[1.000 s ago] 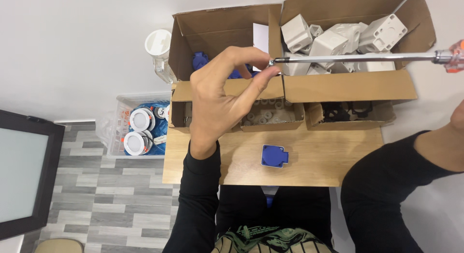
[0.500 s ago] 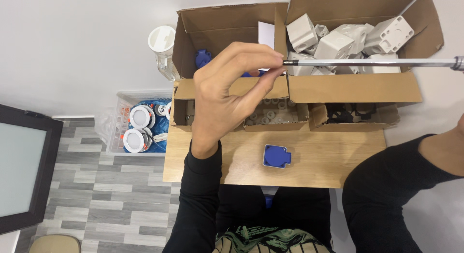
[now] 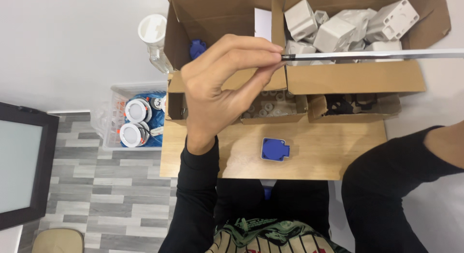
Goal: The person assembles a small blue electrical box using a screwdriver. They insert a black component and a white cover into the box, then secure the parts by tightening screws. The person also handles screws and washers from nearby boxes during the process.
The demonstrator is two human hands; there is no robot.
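Observation:
My left hand (image 3: 220, 91) is raised in front of the cardboard boxes, with thumb and fingers pinched on the tip of a long metal screwdriver shaft (image 3: 372, 54). The shaft runs level to the right and leaves the frame; its handle is hidden. Of my right arm only the black sleeve (image 3: 386, 185) and a bit of forearm show at the right edge; the hand is out of view. A blue socket part (image 3: 274, 149) lies on the wooden table (image 3: 338, 156) below my left hand.
Behind the table stand a cardboard box (image 3: 217, 16) holding a blue part (image 3: 196, 47) and a box (image 3: 353, 79) of white plastic housings (image 3: 338, 30). Two low boxes (image 3: 357, 115) hold small parts. A clear bin (image 3: 137, 120) of round lamps and a plastic bottle (image 3: 153, 35) are on the left.
The screwdriver's orange handle has slid out of the frame on the right. My left hand stays pinched on the shaft tip and looks larger and closer.

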